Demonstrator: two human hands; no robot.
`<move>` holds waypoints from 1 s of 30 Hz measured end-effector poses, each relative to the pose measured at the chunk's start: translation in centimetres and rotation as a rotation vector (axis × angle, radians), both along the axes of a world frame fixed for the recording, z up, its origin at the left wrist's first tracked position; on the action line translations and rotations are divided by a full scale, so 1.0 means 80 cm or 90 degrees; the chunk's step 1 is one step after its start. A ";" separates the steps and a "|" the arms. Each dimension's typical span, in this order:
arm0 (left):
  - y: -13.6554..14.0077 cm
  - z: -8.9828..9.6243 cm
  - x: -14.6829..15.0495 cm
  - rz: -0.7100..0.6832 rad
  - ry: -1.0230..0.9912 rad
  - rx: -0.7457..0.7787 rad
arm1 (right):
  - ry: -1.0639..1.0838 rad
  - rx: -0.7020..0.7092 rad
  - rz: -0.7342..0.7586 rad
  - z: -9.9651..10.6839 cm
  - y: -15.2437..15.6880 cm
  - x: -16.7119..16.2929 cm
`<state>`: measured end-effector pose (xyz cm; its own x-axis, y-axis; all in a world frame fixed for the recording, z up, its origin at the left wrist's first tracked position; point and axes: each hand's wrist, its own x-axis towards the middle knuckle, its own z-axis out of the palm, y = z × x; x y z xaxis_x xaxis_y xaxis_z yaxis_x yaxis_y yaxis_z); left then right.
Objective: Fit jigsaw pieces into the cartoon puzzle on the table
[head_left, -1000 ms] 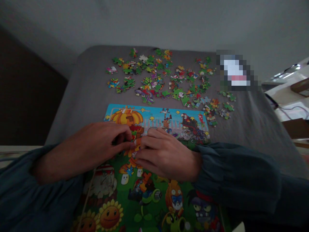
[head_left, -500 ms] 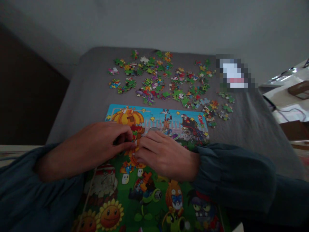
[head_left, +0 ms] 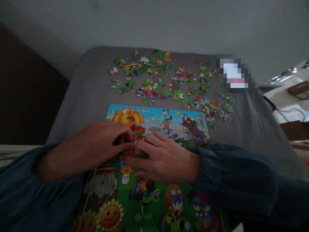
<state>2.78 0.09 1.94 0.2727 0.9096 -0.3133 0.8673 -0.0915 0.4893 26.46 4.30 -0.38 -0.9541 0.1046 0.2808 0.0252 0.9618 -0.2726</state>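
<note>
over the puzzle [head_left: 156, 118], which lies on a gray cloth [head_left: 80, 100], the left hand [head_left: 101, 146] has thumb and forefinger nearly together beside the right hand [head_left: 166, 158], its fingers bent, whether either holds anything i cannot tell, and beyond the puzzle loose pieces [head_left: 178, 94] lie scattered before a wall [head_left: 154, 24].

The grey-draped desk [head_left: 246, 132] stands before a pale wall [head_left: 154, 25]. Near its far right corner lies a rectangular object [head_left: 233, 73] (pixelated, so unreadable). Beyond, a brown case [head_left: 299, 90] rests on a white surface [head_left: 277, 96], near a dark cable [head_left: 269, 103].
</note>
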 end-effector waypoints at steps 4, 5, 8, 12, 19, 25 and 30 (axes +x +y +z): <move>0.002 -0.004 -0.001 -0.014 0.000 0.015 | -0.013 0.009 -0.001 0.001 0.003 0.004; 0.002 -0.005 -0.001 -0.018 -0.001 0.020 | -0.011 0.014 -0.005 0.001 0.005 0.006; 0.002 -0.008 -0.004 -0.025 -0.004 0.028 | -0.013 0.037 -0.013 0.002 0.009 0.008; 0.001 -0.011 -0.007 -0.041 -0.023 0.031 | -0.035 0.087 -0.003 0.003 0.015 0.008; 0.001 -0.015 -0.009 -0.048 -0.028 0.050 | 0.027 0.128 0.002 0.010 0.029 0.017; 0.002 -0.005 -0.010 -0.076 -0.027 0.081 | 0.117 0.029 -0.101 0.027 0.054 0.035; 0.001 0.002 -0.009 -0.091 -0.023 0.118 | 0.086 0.008 -0.049 0.023 0.054 0.035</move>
